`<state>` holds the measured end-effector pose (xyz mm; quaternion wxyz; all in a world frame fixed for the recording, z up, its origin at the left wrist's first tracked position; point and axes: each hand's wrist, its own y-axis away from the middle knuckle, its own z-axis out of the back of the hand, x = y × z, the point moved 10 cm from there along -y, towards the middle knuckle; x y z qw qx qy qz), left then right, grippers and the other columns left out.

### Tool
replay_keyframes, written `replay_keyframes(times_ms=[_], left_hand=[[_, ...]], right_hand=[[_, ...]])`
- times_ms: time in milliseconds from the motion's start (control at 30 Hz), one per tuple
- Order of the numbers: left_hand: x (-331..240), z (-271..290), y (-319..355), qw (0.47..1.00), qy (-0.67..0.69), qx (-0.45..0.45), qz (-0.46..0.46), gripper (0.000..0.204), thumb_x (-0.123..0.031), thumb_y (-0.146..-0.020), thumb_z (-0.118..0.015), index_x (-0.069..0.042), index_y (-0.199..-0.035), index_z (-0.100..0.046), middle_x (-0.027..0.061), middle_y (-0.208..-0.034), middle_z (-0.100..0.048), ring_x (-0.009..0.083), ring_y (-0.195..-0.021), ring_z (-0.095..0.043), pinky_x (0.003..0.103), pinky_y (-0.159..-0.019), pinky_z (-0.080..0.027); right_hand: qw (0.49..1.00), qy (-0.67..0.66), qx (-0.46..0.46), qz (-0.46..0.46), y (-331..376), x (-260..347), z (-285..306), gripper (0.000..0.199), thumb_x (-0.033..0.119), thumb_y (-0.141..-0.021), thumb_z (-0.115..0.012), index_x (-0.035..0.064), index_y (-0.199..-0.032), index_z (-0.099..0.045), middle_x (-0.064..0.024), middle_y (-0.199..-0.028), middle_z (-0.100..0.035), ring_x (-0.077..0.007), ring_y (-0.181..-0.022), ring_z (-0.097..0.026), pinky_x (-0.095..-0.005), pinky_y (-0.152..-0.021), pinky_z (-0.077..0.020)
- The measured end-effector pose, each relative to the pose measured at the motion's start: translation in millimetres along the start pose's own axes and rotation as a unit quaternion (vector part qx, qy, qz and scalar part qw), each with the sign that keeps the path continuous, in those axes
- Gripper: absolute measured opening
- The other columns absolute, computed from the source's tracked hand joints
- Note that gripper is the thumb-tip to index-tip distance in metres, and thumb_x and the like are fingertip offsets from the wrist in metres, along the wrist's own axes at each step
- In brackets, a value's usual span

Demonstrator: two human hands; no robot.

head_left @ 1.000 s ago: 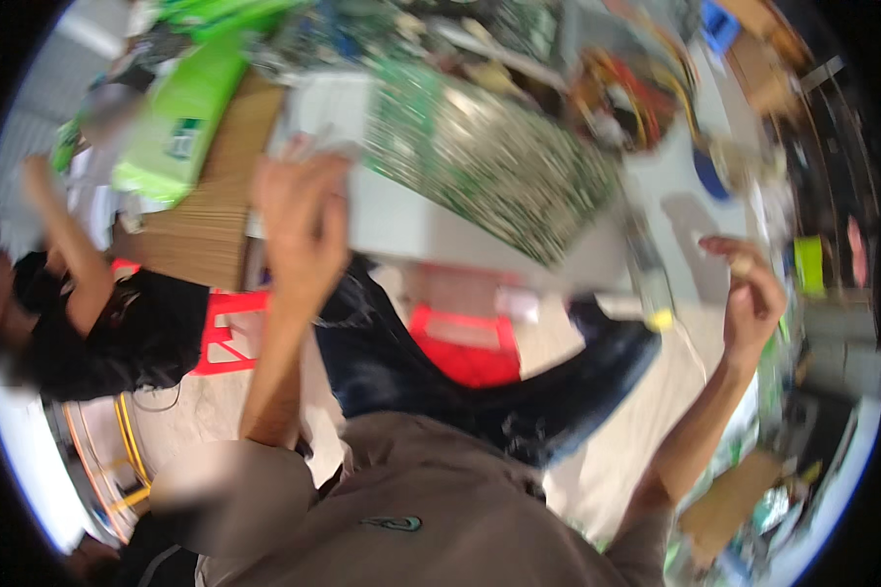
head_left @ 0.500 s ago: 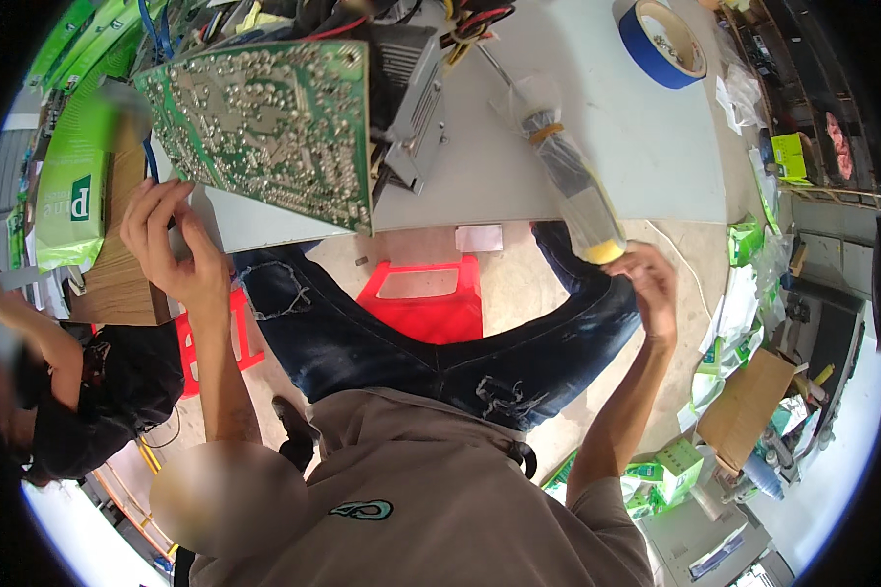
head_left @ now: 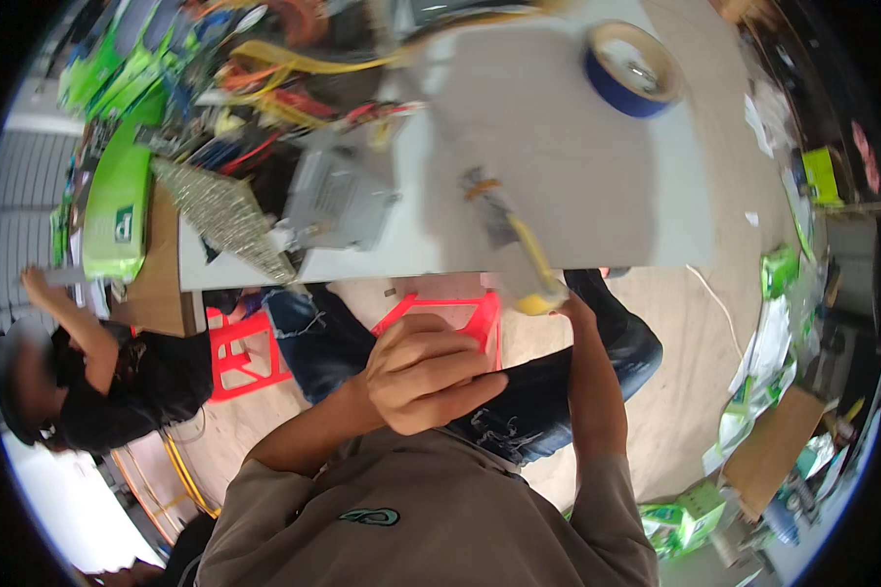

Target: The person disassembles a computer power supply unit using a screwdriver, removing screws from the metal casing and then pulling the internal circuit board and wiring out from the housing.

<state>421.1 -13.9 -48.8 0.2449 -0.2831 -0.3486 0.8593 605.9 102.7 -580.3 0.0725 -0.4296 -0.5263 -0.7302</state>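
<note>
My left hand [head_left: 426, 377] is in front of my torso, over my lap, with its fingers curled into the palm. Whether anything is inside it is hidden. Beyond the table's front edge, my right hand [head_left: 577, 311] pinches the yellow end of a long tool [head_left: 519, 249] wrapped in clear plastic. Motion smears that tool, so its kind is hard to make out. A printed circuit board [head_left: 227, 215] stands tilted at the left part of the table, its soldered side showing. Beside it lies a grey metal casing [head_left: 343, 201].
A roll of blue tape [head_left: 631, 73] sits at the table's back right. Tangled wires [head_left: 294, 78] and parts crowd the back left, near a green package [head_left: 123, 210]. Red plastic stools [head_left: 245, 352] stand below. At the left is another person [head_left: 118, 382]. A cardboard box [head_left: 773, 450] is at right.
My left hand has left the board's lower edge, moved right and toward my body, and curled up. The tool in my right hand has shifted left. The board now appears narrower; the view has shifted.
</note>
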Motion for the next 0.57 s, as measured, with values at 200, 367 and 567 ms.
replay_keyframes(times_ms=[200, 367, 567], left_hand=[[9.4, -58.6, -54.3, 0.995, -0.042, 0.085, 0.013, 0.032, 0.001, -0.061, -0.074, -0.012, -0.09, -0.082, 0.0033, -0.106, -0.068, 0.021, -0.09, -0.058, 0.036, -0.071, -0.045], [28.2, -75.0, -64.9, 0.981, -0.156, 0.11, 0.046, 0.035, 0.005, -0.067, -0.074, -0.018, -0.094, -0.077, 0.0055, -0.108, -0.056, 0.0251, -0.093, -0.053, 0.038, -0.076, -0.046], [48.3, -85.8, -70.9, 0.97, -0.188, 0.147, 0.049, 0.016, -0.013, -0.095, -0.066, -0.009, -0.111, -0.065, 0.0113, -0.119, -0.045, 0.0324, -0.104, -0.056, 0.054, -0.094, -0.055]], right_hand=[[0.951, -0.255, -0.112, -0.137, -36.5, -105.5, 34.8, 0.035, 0.015, -0.092, -0.07, 0.0141, -0.126, -0.064, -0.0088, -0.106, -0.071, -0.0243, -0.094, -0.07, -0.0481, -0.082, -0.058], [0.827, -0.438, -0.25, -0.25, -51.7, -186.6, 6.1, 0.015, 0.012, -0.091, -0.061, 0.0068, -0.105, -0.065, -0.0117, -0.094, -0.07, -0.0302, -0.082, -0.068, -0.0495, -0.077, -0.057], [0.767, -0.541, -0.218, -0.266, -128.7, -251.1, -67.9, 0.012, 0.016, -0.09, -0.067, 0.0058, -0.097, -0.065, -0.0143, -0.096, -0.069, -0.0315, -0.091, -0.068, -0.0528, -0.078, -0.0586]])
